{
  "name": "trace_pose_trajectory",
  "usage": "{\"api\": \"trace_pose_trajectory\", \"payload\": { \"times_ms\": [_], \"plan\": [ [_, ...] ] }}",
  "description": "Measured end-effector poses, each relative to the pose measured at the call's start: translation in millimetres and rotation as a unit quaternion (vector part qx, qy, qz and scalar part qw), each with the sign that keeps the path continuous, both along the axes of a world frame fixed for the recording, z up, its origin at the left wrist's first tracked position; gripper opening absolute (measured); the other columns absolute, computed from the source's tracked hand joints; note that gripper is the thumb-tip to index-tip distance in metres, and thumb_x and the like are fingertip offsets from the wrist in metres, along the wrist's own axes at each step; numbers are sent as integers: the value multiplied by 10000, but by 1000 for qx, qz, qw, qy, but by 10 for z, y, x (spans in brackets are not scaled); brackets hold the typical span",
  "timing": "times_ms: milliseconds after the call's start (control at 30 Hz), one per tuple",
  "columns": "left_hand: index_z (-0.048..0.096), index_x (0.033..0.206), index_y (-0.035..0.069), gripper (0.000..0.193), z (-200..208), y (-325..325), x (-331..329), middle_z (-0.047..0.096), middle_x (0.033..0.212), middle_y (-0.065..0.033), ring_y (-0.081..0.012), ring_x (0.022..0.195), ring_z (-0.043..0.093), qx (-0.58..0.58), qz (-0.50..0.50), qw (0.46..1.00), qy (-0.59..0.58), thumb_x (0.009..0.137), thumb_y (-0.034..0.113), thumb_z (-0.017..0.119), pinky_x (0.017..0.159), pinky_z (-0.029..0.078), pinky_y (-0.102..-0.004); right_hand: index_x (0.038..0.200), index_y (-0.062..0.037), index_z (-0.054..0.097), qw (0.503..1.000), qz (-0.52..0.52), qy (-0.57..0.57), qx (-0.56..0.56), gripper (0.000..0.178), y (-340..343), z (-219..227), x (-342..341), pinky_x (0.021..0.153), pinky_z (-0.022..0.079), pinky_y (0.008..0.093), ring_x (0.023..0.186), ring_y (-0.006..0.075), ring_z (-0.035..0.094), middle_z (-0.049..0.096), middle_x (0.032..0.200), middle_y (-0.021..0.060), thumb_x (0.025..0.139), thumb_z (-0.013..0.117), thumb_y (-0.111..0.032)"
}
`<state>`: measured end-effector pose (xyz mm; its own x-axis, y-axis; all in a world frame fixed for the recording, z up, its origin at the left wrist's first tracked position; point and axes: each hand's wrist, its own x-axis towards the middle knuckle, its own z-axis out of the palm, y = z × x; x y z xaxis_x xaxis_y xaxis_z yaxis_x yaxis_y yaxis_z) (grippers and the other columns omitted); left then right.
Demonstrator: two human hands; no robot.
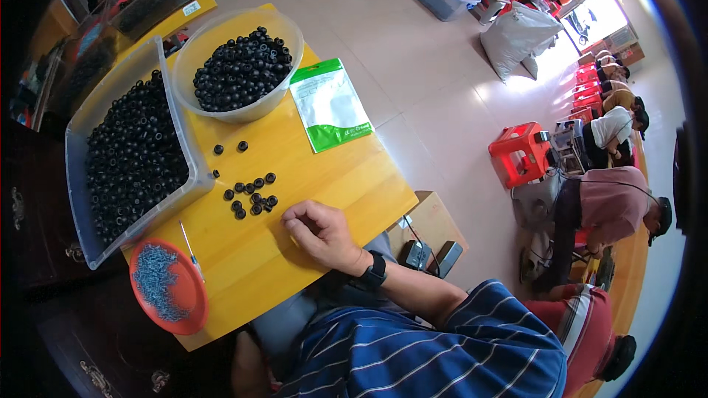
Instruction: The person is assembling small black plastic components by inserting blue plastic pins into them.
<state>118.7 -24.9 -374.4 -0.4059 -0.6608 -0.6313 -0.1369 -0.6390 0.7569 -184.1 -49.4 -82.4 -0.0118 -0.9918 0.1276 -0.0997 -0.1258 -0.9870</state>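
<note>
Striped shirt (442, 354); yellow wooden table (332, 177) on pale tiled floor (428, 66).

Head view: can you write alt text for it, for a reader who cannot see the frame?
One hand, wearing a dark wristwatch, rests curled on a yellow wooden table beside a small cluster of black ring-shaped parts. A clear bin and a round bowl hold many more; a red dish and green-and-white pouch lie nearby.

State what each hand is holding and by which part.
Only one hand shows, resting curled on the yellow table beside loose black rings. Whether its curled fingers hide anything cannot be told. The other hand is out of view.
</note>
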Motion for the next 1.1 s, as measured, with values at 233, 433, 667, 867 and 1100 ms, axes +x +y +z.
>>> {"api": "trace_pose_trajectory", "payload": {
  "times_ms": [233, 433, 667, 867, 1100],
  "plan": [
    [615, 1012, 58, 324, 139, -52, 3, 620, 778, -6, -165, 643, 604, -3, 9, 1000, -15, 1015, 378, 563, 538, 486, -354, 1002, -8, 671, 1000, 4, 7, 16, 64, 9, 29, -25, 677, 502, 231, 750, 77, 616, 696, 868, 32, 962, 652, -53],
    [616, 1011, 57, 320, 264, -170, -68, 620, 778, -5, -163, 644, 603, -12, 13, 1000, -24, 1013, 373, 568, 540, 487, -352, 999, -12, 672, 1000, -2, 1, 9, 56, 2, 46, -30, 673, 501, 236, 745, 85, 620, 695, 864, 39, 962, 654, -50],
    [617, 1010, 55, 315, 327, -200, -208, 619, 778, -3, -160, 646, 602, -15, 8, 999, -30, 1011, 367, 573, 542, 487, -349, 1000, -11, 672, 1000, -5, -10, -11, 57, -2, 20, -15, 677, 501, 237, 748, 90, 624, 693, 862, 46, 958, 653, -42],
    [618, 1009, 54, 311, 395, -280, -297, 618, 778, -2, -158, 647, 601, -21, 8, 999, -37, 1010, 363, 577, 543, 487, -347, 994, -8, 673, 1000, 5, 4, 2, 56, 3, 49, -27, 683, 507, 245, 755, 103, 635, 693, 860, 53, 952, 648, -35],
    [619, 1008, 53, 306, 372, -265, -443, 618, 778, 0, -155, 649, 600, -19, 6, 999, -38, 1008, 357, 582, 545, 487, -344, 991, -13, 676, 1000, 1, 13, -23, 60, -4, 74, -37, 705, 525, 276, 767, 154, 663, 696, 857, 71, 939, 650, -29]
  ]
}}
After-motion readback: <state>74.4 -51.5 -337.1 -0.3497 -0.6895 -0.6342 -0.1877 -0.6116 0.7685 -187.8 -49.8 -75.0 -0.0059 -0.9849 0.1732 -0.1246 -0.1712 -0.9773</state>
